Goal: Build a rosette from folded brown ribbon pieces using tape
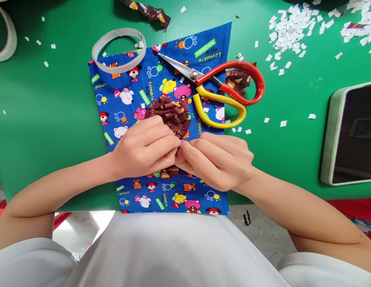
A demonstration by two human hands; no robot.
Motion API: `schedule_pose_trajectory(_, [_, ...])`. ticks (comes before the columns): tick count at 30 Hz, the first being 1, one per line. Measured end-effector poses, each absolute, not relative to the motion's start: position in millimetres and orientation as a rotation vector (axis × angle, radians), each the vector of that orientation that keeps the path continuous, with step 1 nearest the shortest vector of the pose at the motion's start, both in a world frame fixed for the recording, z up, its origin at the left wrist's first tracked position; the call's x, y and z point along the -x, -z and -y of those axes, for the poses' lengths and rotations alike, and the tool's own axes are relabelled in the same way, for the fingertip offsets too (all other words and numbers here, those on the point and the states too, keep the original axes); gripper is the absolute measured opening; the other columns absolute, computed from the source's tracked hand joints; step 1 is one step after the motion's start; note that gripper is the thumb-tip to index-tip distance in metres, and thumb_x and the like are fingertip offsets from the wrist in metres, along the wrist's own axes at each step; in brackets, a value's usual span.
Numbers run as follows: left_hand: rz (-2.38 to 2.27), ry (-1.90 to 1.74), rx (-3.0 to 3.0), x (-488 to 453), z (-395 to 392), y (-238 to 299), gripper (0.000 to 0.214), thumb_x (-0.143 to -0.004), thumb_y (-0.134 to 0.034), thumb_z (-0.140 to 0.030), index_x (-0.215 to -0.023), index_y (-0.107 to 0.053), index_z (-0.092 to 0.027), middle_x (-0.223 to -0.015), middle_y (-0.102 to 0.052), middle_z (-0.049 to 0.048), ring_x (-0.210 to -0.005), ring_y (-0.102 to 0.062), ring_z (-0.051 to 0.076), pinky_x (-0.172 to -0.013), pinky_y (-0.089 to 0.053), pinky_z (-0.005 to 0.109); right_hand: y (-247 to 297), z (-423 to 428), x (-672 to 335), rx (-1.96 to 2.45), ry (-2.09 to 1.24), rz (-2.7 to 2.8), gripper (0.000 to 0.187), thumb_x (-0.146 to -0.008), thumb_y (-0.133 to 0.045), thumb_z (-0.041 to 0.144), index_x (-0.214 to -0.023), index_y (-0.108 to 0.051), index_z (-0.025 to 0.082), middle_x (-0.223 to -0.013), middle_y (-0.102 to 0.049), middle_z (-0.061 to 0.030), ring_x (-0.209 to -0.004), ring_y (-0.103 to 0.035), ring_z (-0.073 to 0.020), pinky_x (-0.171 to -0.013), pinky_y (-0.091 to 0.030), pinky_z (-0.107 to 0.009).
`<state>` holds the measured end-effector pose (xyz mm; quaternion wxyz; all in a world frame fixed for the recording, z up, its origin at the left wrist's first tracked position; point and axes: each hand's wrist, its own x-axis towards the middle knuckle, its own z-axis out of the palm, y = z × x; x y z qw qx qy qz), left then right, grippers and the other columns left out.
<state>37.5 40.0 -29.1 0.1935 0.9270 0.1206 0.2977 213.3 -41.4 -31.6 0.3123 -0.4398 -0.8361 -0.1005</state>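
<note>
My left hand [145,147] and my right hand [217,159] meet fingertip to fingertip over a blue cartoon-print cloth [125,99]. Between the fingers is a small brown folded fabric piece [169,172], mostly hidden; only its lower edge shows beneath the hands. Just beyond the fingers lies a brown rosette of folded fabric pieces [172,113] on the cloth. Both hands are closed around the small piece.
Red-and-yellow-handled scissors [224,91] lie on the cloth's right side, over a brown scrap [237,79]. A tape ring [118,50] rests at the cloth's far left corner. White paper bits [290,28] are heaped far right. A tablet [351,133] lies right. Another brown strip [149,12] lies at the top.
</note>
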Motion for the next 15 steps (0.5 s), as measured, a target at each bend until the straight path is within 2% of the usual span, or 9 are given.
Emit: schedule_pose_trajectory(15, [-0.320,-0.819,-2.609,-36.7,-41.6,30.1,0.008,-0.085,-0.058,-0.011,-0.083,-0.056,-0.017,-0.069,-0.061,0.0012,-0.064,-0.053,0.011,-0.062,-0.047,0.025,35.4,40.2,-210.0,1.185,0.213,2.163,0.027,-0.084,-0.061,0.016,-0.060,-0.051,0.020,-0.050,-0.046,0.0020,-0.049,-0.037,-0.0106,-0.041,-0.028,-0.030])
